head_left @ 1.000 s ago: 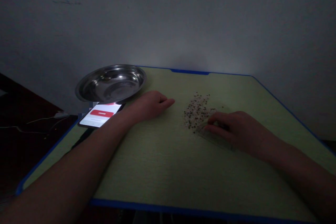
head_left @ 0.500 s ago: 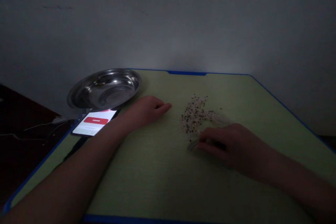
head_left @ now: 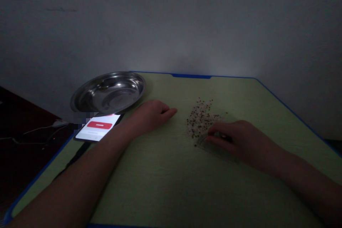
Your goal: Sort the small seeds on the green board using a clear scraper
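Note:
A loose pile of pale grains mixed with dark beans [head_left: 199, 117] lies spread on the table. At its near right edge my right hand [head_left: 235, 139] is closed in a pinch on a clear, see-through plastic piece [head_left: 201, 141]; its curved rim shows by the fingertips, and the rest is mostly hidden or too dim to make out. Left of the pile, my left hand [head_left: 153, 114] rests on the table with curled fingers and the thumb pointing right. Nothing shows in it, though its palm is hidden.
A shiny steel basin [head_left: 109, 92] stands at the back left, beyond my left forearm. By that forearm lies a phone [head_left: 97, 128] with a lit screen. The green table [head_left: 160, 181] has a blue edge, and a grey wall [head_left: 171, 25] rises behind it.
My right hand has shifted slightly right and away from me with the clear piece, closer against the pile. The left hand keeps its place; the whole view has shifted slightly.

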Tool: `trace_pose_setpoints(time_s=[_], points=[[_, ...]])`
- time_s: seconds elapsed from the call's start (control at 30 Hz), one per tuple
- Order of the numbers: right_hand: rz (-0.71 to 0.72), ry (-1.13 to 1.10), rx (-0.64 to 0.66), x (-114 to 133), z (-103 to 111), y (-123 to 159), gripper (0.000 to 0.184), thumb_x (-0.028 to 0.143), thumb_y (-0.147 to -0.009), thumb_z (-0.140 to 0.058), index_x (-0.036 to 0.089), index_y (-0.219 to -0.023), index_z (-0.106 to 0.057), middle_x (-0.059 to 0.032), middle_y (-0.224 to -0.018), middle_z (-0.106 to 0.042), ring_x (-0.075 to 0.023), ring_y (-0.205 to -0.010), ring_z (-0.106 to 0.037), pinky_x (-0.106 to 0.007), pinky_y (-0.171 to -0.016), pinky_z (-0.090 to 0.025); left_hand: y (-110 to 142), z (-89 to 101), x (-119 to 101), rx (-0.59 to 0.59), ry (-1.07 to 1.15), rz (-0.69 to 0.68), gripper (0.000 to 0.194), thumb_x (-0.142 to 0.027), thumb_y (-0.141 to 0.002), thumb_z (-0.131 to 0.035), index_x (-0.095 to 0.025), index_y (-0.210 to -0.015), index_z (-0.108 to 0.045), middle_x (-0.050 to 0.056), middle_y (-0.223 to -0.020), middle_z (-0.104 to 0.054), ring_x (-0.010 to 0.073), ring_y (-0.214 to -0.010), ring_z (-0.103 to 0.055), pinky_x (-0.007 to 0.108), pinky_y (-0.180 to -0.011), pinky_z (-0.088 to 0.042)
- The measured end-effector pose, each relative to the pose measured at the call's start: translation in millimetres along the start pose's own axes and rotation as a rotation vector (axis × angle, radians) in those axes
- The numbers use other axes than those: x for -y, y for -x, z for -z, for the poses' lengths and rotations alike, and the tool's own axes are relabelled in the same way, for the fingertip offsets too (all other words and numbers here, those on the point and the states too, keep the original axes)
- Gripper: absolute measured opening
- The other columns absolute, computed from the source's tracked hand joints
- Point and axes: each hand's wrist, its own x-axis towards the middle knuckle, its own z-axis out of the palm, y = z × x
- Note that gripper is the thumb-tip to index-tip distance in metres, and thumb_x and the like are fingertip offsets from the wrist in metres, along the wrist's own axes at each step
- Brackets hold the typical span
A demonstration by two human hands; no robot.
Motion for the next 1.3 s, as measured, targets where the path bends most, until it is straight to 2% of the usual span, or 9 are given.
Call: trace_pose_setpoints(time_s=[0.2,0.37,0.6,0.83,1.1,1.3], points=[[0.082,-0.034,0.085,5,2,4,0.026,0.038,-0.094,-0.048,0.025,-0.093,-0.071,0.0003,-0.072,-0.070,-0.0147,-0.061,-0.062,-0.027,-0.056,-0.039,-1,-0.3,-1,0.002,0.023,0.000,0.052,-0.057,-0.087,-0.039,-0.018,-0.053,-0.045,-0.001,-0.050,-0.045,0.0108,-0.048,-0.038,0.027,-0.049,-0.022],[0.057,-0.087,0.039,7,4,10,0.029,0.042,-0.095,-0.047,0.025,-0.091,-0.070,0.0019,-0.067,-0.068,-0.0131,-0.056,-0.059,-0.026,-0.054,-0.038,-1,-1.1,-1,-0.019,0.034,-0.029,0.049,-0.055,-0.086,-0.041,-0.019,-0.052,-0.041,-0.002,-0.050,-0.042,0.0109,-0.048,-0.035,0.028,-0.049,-0.021],[0.166,-0.138,0.209,19,-2,16,0.026,0.035,-0.095,-0.049,0.024,-0.083,-0.068,0.0021,-0.064,-0.066,-0.0122,-0.056,-0.059,-0.026,-0.053,-0.036,-2,-2.4,1,-0.032,0.033,-0.038,0.050,-0.055,-0.085,-0.041,-0.019,-0.052,-0.041,-0.002,-0.049,-0.041,0.0107,-0.047,-0.036,0.028,-0.050,-0.021],[0.111,-0.056,0.172,16,-5,10,0.031,0.039,-0.097,-0.044,0.023,-0.091,-0.070,-0.0012,-0.070,-0.069,-0.0166,-0.061,-0.063,-0.029,-0.056,-0.039,-1,-2.1,-2,-0.034,0.030,-0.042,0.048,-0.053,-0.085,-0.042,-0.018,-0.052,-0.044,-0.003,-0.049,-0.038,0.0105,-0.048,-0.034,0.029,-0.052,-0.020],[0.290,-0.085,0.232,44,-12,23,0.023,0.033,-0.094,-0.052,0.024,-0.083,-0.069,0.0007,-0.072,-0.072,-0.0155,-0.063,-0.066,-0.027,-0.056,-0.042,-2,-3.4,-3,-0.052,0.037,-0.058,0.048,-0.050,-0.086,-0.043,-0.018,-0.051,-0.043,-0.003,-0.048,-0.036,0.0093,-0.046,-0.032,0.029,-0.052,-0.019],[0.419,-0.033,0.110,54,-12,38,0.013,0.022,-0.087,-0.060,0.024,-0.078,-0.069,0.0037,-0.068,-0.072,-0.0139,-0.057,-0.066,-0.026,-0.054,-0.044,-3,-3.7,-3,-0.065,0.044,-0.070,0.046,-0.047,-0.086,-0.045,-0.017,-0.051,-0.042,-0.004,-0.047,-0.036,0.0082,-0.046,-0.032,0.028,-0.051,-0.020]])
